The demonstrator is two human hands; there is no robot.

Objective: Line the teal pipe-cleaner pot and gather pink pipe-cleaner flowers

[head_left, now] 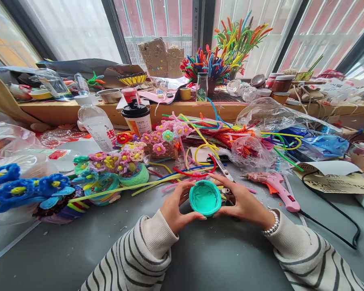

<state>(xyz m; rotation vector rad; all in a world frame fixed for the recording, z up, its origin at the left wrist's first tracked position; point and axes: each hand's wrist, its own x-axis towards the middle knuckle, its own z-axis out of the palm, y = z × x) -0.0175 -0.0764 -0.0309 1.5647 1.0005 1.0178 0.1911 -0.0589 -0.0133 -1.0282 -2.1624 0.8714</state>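
Observation:
A small round teal cup (205, 198) is held between my two hands above the grey table, its opening turned up toward me and its inside lined in the same teal. My left hand (179, 204) grips the left side, thumb at the lower rim and fingers behind. On the right side my right hand (241, 199) holds it, thumb low and index finger near the top. Behind the cup lie scissors (224, 171) and a curved red pipe cleaner (197, 175). Both hands wear striped sleeves.
A pink glue gun (280, 188) with a black cord lies at the right. Pots of pipe-cleaner flowers (135, 173) stand at the left, near a plastic bottle (97, 125) and a lidded cup (137, 119). Loose pipe cleaners (227, 139) are heaped behind. A cluttered wooden ledge (170, 109) runs along the windows.

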